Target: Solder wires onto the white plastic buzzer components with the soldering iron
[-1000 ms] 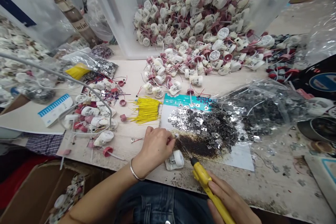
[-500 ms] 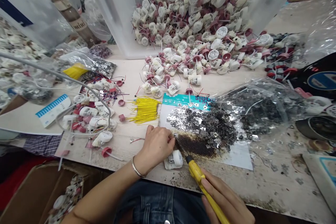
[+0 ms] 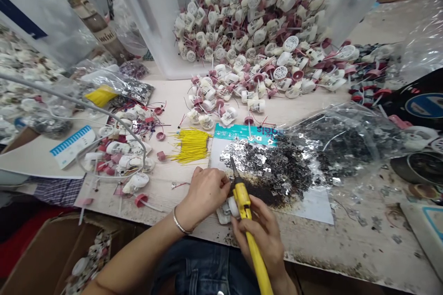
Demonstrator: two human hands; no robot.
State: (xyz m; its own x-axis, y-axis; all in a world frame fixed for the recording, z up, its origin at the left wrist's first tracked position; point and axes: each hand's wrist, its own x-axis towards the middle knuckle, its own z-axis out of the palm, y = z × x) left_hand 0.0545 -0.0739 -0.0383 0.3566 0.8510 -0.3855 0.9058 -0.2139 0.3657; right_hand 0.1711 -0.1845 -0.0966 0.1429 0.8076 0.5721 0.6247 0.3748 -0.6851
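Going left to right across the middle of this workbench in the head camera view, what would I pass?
Blue-striped white card → white plastic parts with red discs and wires → bundle of yellow wires → silver metal pieces → clear plastic bag → dark round dish

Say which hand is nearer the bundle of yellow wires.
Left. The left hand sits just below and slightly right of the bundle of yellow wires, not touching it; the right hand, gripping a yellow soldering iron, is farther right and lower.
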